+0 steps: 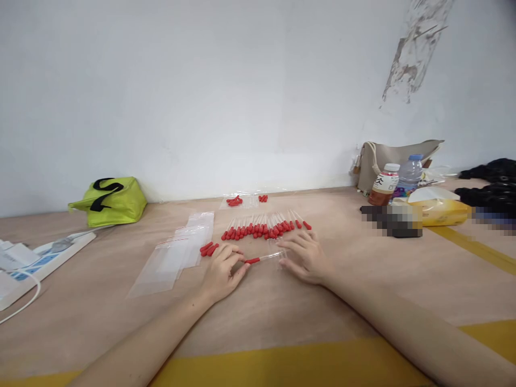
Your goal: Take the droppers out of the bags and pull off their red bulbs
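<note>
A red-ended clear stick [263,258] spans left to right between the hands, its clear end slightly farther. The left hand [224,271] pinches the red end; whether the right hand [307,259] clamps the clear end, I cannot tell.

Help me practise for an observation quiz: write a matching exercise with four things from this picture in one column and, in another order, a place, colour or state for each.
Column one
1. Left hand
2. Right hand
3. Bag with black handles
4. Bottle with a white cap

Column two
A. Bright yellow-green
B. At the clear end of the dropper
C. Brownish drink inside
D. At the red end of the dropper

Right pairs: 1-D, 2-B, 3-A, 4-C
</note>
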`<state>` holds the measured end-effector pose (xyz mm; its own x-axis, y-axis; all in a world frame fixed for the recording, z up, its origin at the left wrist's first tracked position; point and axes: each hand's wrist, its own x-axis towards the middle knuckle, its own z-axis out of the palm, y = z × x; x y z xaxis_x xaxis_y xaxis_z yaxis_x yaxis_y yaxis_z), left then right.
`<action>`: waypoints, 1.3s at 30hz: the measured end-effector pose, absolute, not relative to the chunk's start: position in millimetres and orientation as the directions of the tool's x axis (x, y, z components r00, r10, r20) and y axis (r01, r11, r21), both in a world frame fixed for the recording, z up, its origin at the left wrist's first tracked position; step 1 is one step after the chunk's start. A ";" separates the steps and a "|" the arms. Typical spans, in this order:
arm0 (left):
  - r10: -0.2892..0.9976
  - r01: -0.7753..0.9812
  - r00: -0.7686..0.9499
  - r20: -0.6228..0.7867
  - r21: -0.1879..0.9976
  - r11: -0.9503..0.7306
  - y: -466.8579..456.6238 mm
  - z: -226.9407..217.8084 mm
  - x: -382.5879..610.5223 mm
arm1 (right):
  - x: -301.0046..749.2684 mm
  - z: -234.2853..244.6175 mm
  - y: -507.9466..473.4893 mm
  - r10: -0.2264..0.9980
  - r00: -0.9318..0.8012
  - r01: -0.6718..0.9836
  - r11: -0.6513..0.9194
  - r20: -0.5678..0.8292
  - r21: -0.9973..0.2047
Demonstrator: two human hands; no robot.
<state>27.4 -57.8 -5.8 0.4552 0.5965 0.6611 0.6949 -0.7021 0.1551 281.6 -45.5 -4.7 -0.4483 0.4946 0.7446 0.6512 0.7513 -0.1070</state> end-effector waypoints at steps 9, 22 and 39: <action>0.601 0.580 0.544 0.586 0.255 -0.773 -65.6 -6.9 33.1 | 253.8 -15.2 -56.6 0.346 -0.604 0.584 0.805 0.718 0.103; 0.611 0.559 0.631 0.479 0.266 -0.786 -73.2 -5.1 31.5 | 257.6 -9.8 -63.5 0.326 -0.662 0.527 0.843 0.675 0.110; 0.730 0.676 0.382 0.567 0.367 -0.639 -65.1 -4.4 14.6 | 283.1 -4.4 -31.2 0.658 -0.139 0.828 0.488 0.740 -0.278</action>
